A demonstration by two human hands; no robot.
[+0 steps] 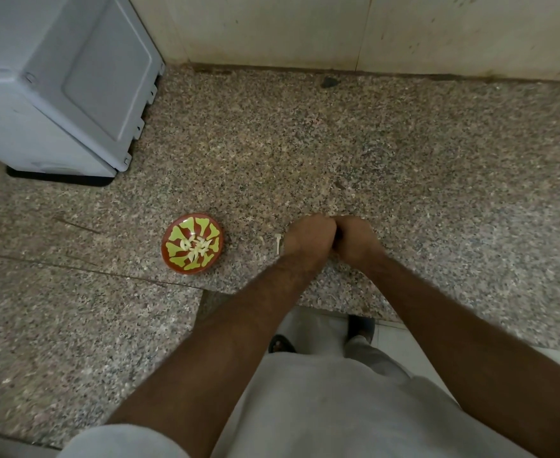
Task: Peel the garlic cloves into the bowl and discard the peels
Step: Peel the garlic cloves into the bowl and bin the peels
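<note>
Speckled granite counter [404,153] against a tiled wall [305,28]; both hands' fingers curled together, contents hidden.

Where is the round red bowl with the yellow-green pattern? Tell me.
In the head view, the red bowl sits on the speckled granite counter, left of the left hand, holding peeled garlic cloves.

Looks like a home kitchen. Speckled granite counter [404,143] across most of the frame, meeting a pale tiled wall [305,28] along the top. White appliance [57,87] parked on the stone at upper left. Small painted bowl [173,259] of peeled garlic cloves [196,247] left of centre, bits of peel [277,243] scattered beside it. White floor tiles [401,342] below the counter edge, lower right.
</note>
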